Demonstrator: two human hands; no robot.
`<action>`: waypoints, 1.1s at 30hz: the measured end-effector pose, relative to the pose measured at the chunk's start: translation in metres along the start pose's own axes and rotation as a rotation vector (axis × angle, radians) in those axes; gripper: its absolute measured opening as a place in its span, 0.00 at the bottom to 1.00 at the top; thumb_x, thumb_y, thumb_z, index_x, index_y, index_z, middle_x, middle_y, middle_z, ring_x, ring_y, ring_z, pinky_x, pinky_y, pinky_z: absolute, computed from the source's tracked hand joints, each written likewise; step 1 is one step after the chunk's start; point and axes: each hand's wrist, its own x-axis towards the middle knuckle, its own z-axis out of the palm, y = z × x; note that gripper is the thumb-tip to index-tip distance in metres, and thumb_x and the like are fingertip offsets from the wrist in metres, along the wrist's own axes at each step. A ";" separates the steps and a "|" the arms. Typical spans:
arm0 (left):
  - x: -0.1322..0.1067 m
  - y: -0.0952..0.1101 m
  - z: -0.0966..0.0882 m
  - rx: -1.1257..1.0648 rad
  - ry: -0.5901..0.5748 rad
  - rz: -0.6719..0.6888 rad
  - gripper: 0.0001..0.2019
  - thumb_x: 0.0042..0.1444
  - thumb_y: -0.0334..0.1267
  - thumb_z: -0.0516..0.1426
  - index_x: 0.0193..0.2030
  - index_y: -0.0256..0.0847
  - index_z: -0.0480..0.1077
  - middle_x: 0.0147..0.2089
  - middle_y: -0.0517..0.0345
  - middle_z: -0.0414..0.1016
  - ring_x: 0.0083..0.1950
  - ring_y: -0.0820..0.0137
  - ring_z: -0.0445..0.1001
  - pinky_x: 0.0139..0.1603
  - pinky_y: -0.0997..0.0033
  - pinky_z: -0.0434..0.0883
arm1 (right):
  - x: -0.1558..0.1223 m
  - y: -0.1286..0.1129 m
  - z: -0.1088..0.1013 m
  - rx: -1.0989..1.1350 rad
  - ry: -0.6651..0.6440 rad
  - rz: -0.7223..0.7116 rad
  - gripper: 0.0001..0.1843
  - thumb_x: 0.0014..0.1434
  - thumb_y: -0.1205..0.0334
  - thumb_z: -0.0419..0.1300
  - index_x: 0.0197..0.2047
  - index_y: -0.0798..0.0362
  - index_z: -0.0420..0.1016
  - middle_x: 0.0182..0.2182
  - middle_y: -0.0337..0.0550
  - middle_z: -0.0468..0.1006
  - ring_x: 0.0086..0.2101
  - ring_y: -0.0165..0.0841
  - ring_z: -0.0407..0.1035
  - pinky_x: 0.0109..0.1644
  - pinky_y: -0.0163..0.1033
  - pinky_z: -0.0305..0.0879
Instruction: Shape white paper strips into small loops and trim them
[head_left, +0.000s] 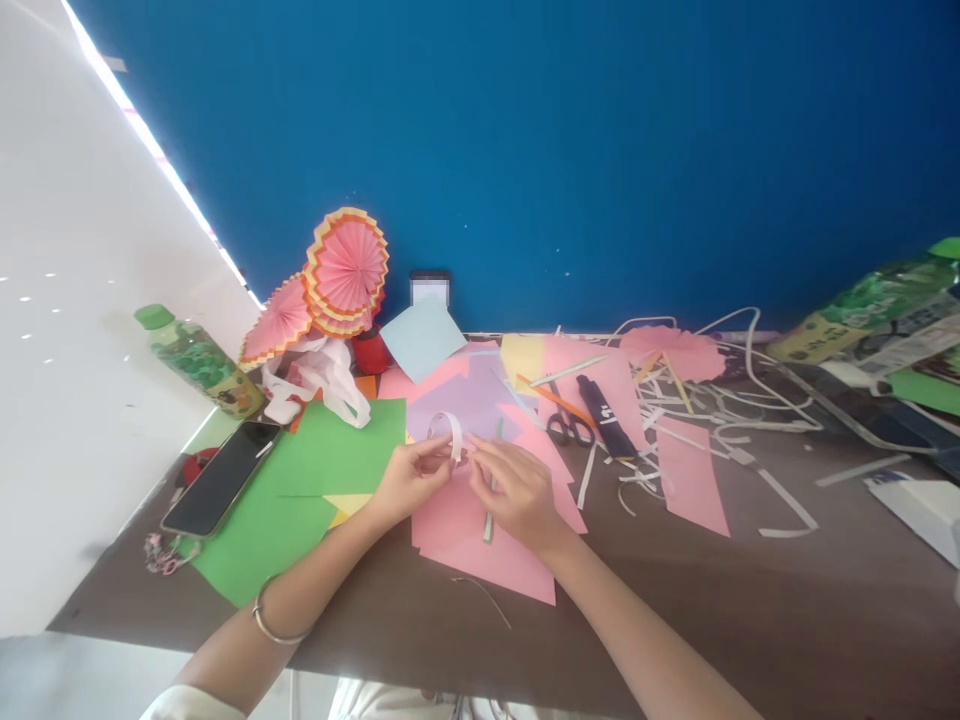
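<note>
In front of me, over the coloured paper, my left hand (409,485) pinches a small white curled strip (454,430) bent into a loop. Thumb and forefinger of my right hand (514,492) are closed close beside the loop; what sits between those fingertips is too small to make out. Under both hands lie pink sheets (480,555) and a purple sheet (450,398). A thin pale strip (488,528) lies beneath my right hand. Black-handled scissors (570,430) and a dark tube (606,418) rest to the right.
Green sheets (255,550) and a phone (223,478) lie left, near a green-capped bottle (199,360). Pleated pink paper fans (349,270) stand behind a white plastic bag (330,380). Loose white strips (780,490) and a cable (752,350) spread right. A blue wall (562,150) bounds the table.
</note>
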 end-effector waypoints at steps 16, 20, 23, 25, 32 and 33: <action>-0.002 0.002 0.004 0.001 -0.022 0.026 0.20 0.49 0.34 0.57 0.50 0.32 0.68 0.43 0.47 0.76 0.41 0.62 0.76 0.44 0.64 0.73 | -0.003 -0.001 -0.002 -0.151 -0.072 -0.281 0.09 0.52 0.76 0.58 0.38 0.61 0.71 0.37 0.51 0.78 0.42 0.36 0.72 0.50 0.43 0.70; -0.003 0.003 0.004 0.051 -0.031 0.018 0.19 0.48 0.34 0.57 0.49 0.33 0.69 0.41 0.48 0.77 0.41 0.62 0.76 0.43 0.64 0.74 | -0.002 0.001 -0.001 -0.040 -0.037 -0.154 0.08 0.52 0.75 0.57 0.37 0.57 0.71 0.34 0.47 0.79 0.38 0.33 0.73 0.47 0.41 0.72; -0.003 0.004 0.003 0.111 -0.028 0.012 0.19 0.48 0.33 0.57 0.49 0.33 0.70 0.40 0.49 0.78 0.41 0.62 0.76 0.44 0.63 0.73 | 0.001 0.004 -0.005 -0.021 0.010 -0.061 0.09 0.52 0.76 0.57 0.37 0.56 0.70 0.32 0.45 0.79 0.35 0.33 0.73 0.44 0.42 0.73; -0.002 0.002 0.002 0.152 -0.045 0.035 0.19 0.48 0.31 0.56 0.49 0.34 0.70 0.41 0.50 0.77 0.42 0.63 0.76 0.45 0.63 0.72 | 0.002 0.006 -0.008 -0.009 0.054 -0.022 0.10 0.51 0.76 0.57 0.37 0.56 0.70 0.31 0.46 0.79 0.35 0.34 0.73 0.42 0.42 0.74; 0.000 -0.004 -0.003 0.207 -0.021 0.023 0.16 0.46 0.28 0.55 0.44 0.37 0.73 0.43 0.50 0.76 0.44 0.65 0.74 0.49 0.64 0.70 | 0.003 0.007 -0.014 0.038 0.098 0.064 0.11 0.51 0.75 0.57 0.38 0.55 0.70 0.32 0.45 0.78 0.35 0.33 0.73 0.40 0.40 0.73; 0.001 -0.002 -0.003 0.164 -0.020 0.004 0.15 0.46 0.29 0.56 0.43 0.37 0.73 0.42 0.50 0.76 0.44 0.64 0.74 0.49 0.64 0.70 | 0.003 0.007 -0.014 0.041 0.068 0.041 0.11 0.51 0.75 0.57 0.38 0.55 0.70 0.32 0.45 0.78 0.35 0.32 0.73 0.41 0.40 0.73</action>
